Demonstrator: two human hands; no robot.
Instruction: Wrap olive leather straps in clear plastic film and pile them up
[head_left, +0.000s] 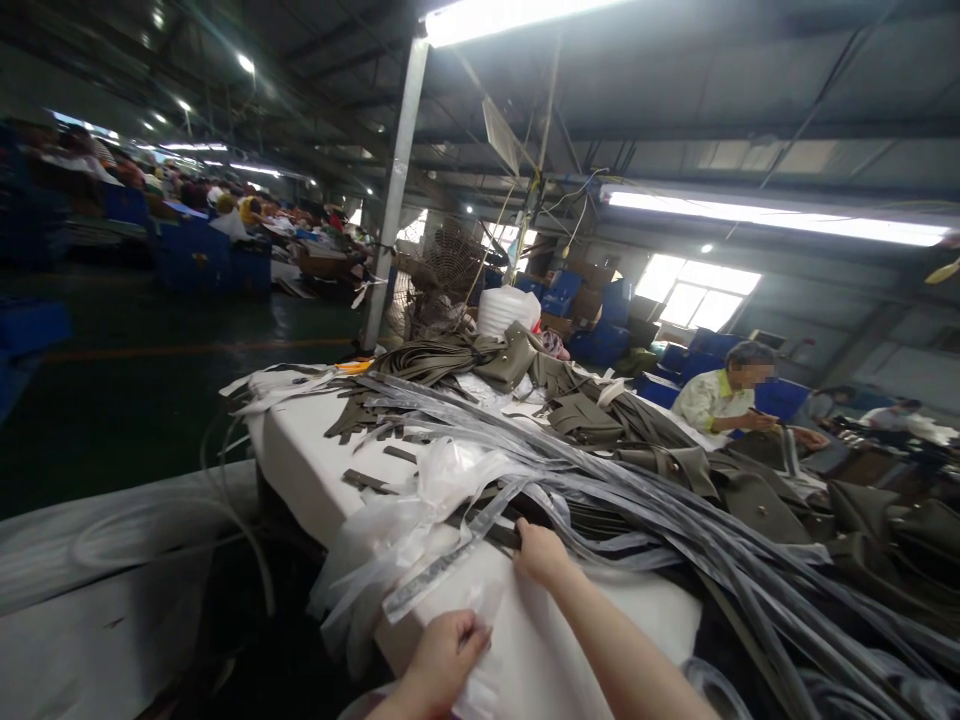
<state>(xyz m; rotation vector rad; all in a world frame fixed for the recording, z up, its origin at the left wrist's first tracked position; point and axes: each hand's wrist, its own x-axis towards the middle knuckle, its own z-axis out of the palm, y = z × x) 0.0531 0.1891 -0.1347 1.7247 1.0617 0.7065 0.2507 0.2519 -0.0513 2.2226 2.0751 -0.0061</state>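
Observation:
My left hand (444,652) is closed at the near edge of the white-covered table (577,640), pinching a translucent plastic strip (481,690) that hangs below it. Further in, my right hand (541,556) has its fingers closed on the end of a dark olive strap (499,532). A grey strip with a clear film (431,582) lies between the hands and the crumpled clear plastic (442,480). Long film-covered strips (570,455) run across the table past my right hand, over more dark straps.
Olive leather-like pieces (671,470) are heaped along the table's right side, where a co-worker (712,395) sits. A metal post (391,190) and a caged fan (450,265) stand behind the table. Blue crates (191,255) stand at the left.

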